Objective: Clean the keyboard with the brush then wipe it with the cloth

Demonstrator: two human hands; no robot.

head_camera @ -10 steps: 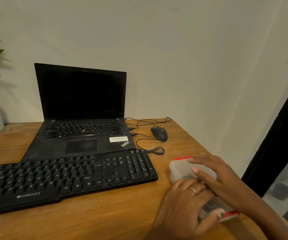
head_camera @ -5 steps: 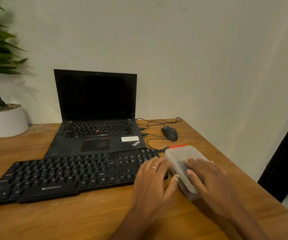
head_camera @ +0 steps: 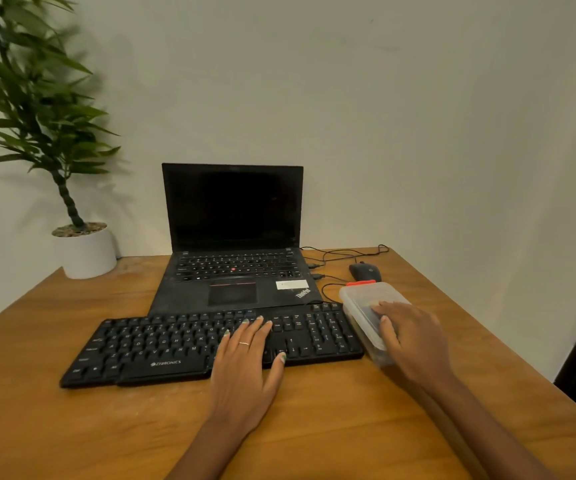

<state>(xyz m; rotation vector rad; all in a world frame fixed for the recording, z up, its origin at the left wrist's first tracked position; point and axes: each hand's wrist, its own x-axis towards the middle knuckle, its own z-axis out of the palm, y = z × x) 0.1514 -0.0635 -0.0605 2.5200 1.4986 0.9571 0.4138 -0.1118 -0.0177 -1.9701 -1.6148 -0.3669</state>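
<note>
Two hands low in view: left hand (head_camera: 245,362) flat, fingers spread, resting on the keyboard (head_camera: 189,344), holding nothing; right hand (head_camera: 414,337) laid open over the lidded clear container (head_camera: 369,313) just beside the keyboard's right end, not closed around it. Judged barely begun: no brushing, no wiping yet. No brush or cloth visible; possibly inside the container, contents a dim blur. Further back, laptop (head_camera: 234,237) and mouse (head_camera: 365,271). Forearms cut off below.

wooden table (head_camera: 72,427), keyboard (head_camera: 162,344), laptop (head_camera: 234,268), mouse (head_camera: 365,271), plastic box (head_camera: 362,299), potted plant (head_camera: 84,251)
</note>
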